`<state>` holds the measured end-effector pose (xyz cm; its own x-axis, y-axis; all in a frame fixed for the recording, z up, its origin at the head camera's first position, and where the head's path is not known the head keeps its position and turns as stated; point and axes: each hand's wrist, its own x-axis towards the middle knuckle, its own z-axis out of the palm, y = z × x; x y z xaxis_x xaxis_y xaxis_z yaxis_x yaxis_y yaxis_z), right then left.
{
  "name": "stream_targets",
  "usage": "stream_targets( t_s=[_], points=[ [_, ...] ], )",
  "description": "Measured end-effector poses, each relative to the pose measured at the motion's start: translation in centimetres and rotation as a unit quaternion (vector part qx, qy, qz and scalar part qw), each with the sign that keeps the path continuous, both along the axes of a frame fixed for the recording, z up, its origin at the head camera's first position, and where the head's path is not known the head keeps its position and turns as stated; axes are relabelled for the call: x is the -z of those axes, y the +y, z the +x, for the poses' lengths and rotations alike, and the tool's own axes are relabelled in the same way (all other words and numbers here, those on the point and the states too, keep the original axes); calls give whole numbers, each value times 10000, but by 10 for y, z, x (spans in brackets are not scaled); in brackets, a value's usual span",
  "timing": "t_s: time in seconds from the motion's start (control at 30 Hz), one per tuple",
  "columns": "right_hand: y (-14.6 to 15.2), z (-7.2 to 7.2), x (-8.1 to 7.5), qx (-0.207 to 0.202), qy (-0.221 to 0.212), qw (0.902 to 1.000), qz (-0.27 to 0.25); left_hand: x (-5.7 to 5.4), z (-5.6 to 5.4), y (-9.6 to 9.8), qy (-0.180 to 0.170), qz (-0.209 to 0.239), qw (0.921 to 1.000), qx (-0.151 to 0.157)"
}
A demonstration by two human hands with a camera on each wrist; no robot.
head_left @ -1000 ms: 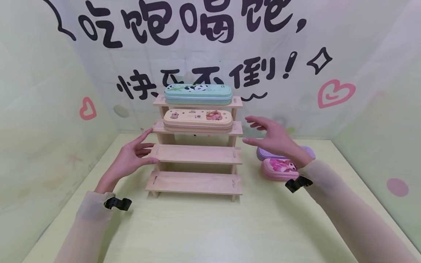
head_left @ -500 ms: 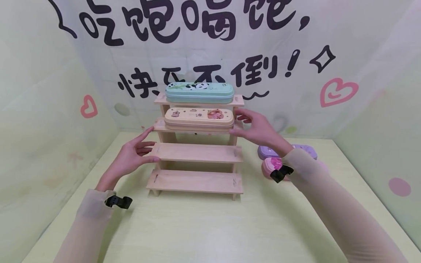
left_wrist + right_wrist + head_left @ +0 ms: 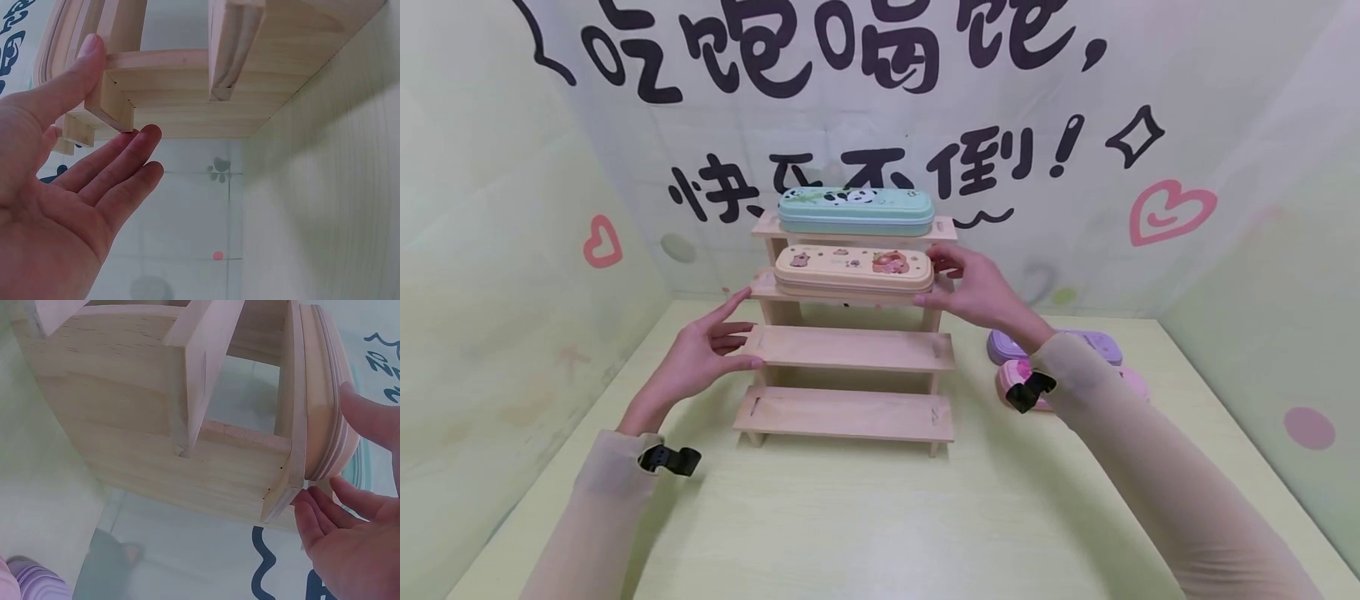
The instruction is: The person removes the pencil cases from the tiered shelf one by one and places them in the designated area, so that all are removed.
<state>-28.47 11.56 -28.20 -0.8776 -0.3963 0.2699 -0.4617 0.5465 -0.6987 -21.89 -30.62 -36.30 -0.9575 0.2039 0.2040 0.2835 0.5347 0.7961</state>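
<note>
A four-step wooden display rack (image 3: pixel 850 348) stands on the table. On its second step from the top lies a cream pencil case (image 3: pixel 842 271) with cartoon prints. My right hand (image 3: pixel 981 287) holds this case by its right end; in the right wrist view the thumb lies against its zippered front and the index finger against its end. A mint pencil case (image 3: pixel 855 212) with pandas lies on the top step. At the rack's left side, my left hand (image 3: pixel 692 362) touches the step ends with fingers mostly straight; in the left wrist view its thumb (image 3: pixel 90 59) rests on a wooden edge.
Right of the rack, a purple pencil case (image 3: pixel 1097 343) and a pink pencil case (image 3: pixel 1131 385) lie on the table (image 3: pixel 820 517), partly hidden by my right forearm. The two lower steps are bare wood. A printed backdrop (image 3: pixel 1037 92) rises close behind the rack.
My right hand has moved left from beside the rack to the right end of the cream pencil case and now holds it. My left hand stays at the rack's left side.
</note>
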Motion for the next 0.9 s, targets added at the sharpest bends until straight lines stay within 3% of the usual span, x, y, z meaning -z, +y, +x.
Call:
stream_targets(
  t_s=[0.23,0.67,0.9],
  points=[
    [-8,-3,-1,-14,-229,9994,-275,-1,1,-1,-14,13,10000,-9],
    [-16,-11,0,-285,-89,9996,-20,1,2,0,-51,83,10000,-10],
    [-15,-13,1,-258,-225,9994,-83,0,1,0,-24,39,10000,-13]
  ],
)
